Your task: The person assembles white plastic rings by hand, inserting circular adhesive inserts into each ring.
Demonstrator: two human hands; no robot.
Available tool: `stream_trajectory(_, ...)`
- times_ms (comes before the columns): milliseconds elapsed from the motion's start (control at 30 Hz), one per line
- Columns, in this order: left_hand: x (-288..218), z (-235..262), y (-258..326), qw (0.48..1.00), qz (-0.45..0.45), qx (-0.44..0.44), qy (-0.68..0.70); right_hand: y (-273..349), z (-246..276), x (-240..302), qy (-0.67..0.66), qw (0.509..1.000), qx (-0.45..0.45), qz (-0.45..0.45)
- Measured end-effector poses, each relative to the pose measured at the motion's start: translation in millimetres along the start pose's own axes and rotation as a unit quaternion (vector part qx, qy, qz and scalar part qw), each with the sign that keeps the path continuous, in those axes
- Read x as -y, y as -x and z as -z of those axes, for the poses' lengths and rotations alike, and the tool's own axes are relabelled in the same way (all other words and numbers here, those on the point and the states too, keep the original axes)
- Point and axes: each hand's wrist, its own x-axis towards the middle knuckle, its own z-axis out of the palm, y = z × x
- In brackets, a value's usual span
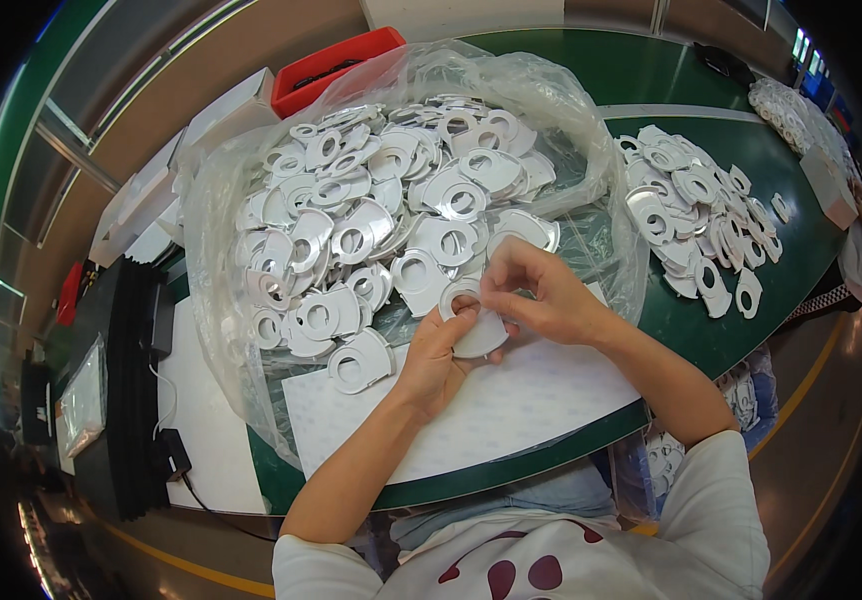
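My left hand [434,358] is closed on a flat white plastic part with a round ring opening [478,338], its thumb lying across the ring. My right hand [543,296] is at the part's upper right edge, with thumb and fingertips pinched together by the ring. Whatever lies between those fingertips is too small or hidden to tell. Beyond both hands, a big heap of similar white ring parts [351,240] lies on a clear plastic bag [591,150]. One loose part [361,362] rests left of my left hand, at the edge of a white sheet [541,400].
A second pile of white parts [696,200] lies on the green table [791,200] to the right. At the back stands a red bin [336,70]. Black stacked sheets [121,390] and a black adapter with a cable [173,453] are on the left. Below the table's right edge sits a bag-lined container with more parts [663,465].
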Motion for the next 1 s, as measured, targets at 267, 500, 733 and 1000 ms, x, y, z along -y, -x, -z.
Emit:
stream_trajectory(267, -1, -4, 2, 1.000, -0.011, 0.011, -0.022, 0, 2, 2, 0.183, 0.973, -0.040, 0.136)
stream_trajectory(500, 0, -3, 4, 0.998, -0.016, 0.025, -0.055, 2, -4, 11, 0.310, 0.921, -0.167, 0.169)
stream_trajectory(733, 2, -8, 5, 0.994, -0.012, 0.020, -0.103, 3, 0, 11, 0.115, 0.987, -0.108, -0.033)
stream_trajectory(1000, -3, -15, 8, 0.991, -0.006, 0.078, -0.112, 6, -14, 19, 0.156, 0.969, -0.174, -0.082)
